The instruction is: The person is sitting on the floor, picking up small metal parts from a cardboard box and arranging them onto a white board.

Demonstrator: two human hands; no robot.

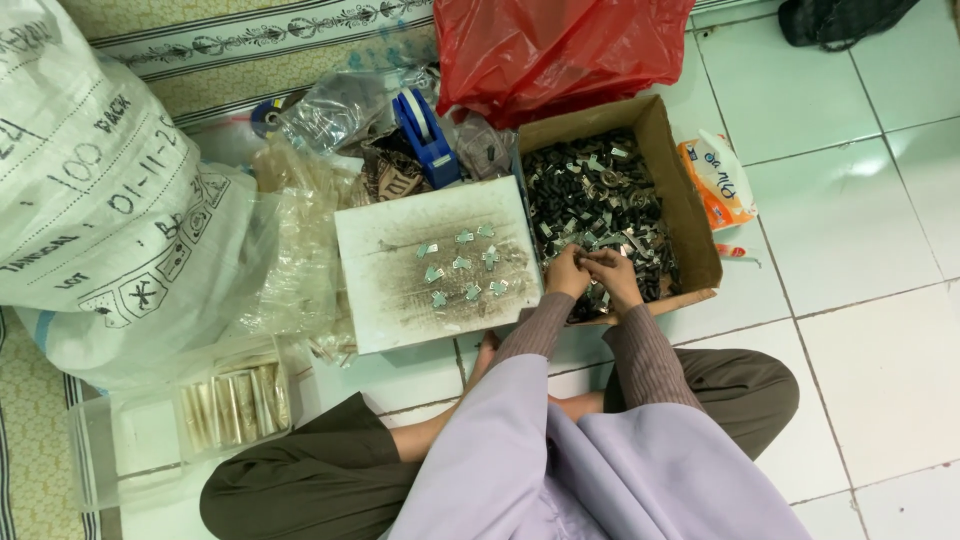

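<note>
Both hands meet over the near edge of the open brown cardboard box [682, 190]. The left hand [567, 272] and right hand [612, 275] are curled together, fingertips touching, pinching something small between them; what it is cannot be made out. Directly beyond and under the grip lies the box's heap of small black and silvery metal parts [598, 195], too many to count. Just left of the left hand sits one white, soot-smudged square board [400, 310], carrying about ten small silvery metal clips [462, 264] laid loosely in rows. Beyond the board stands one blue tape dispenser [426, 128]. Beyond the box lies one red plastic bag [560, 45]. Far left of the grip slumps one large white woven sack [110, 190].
</note>
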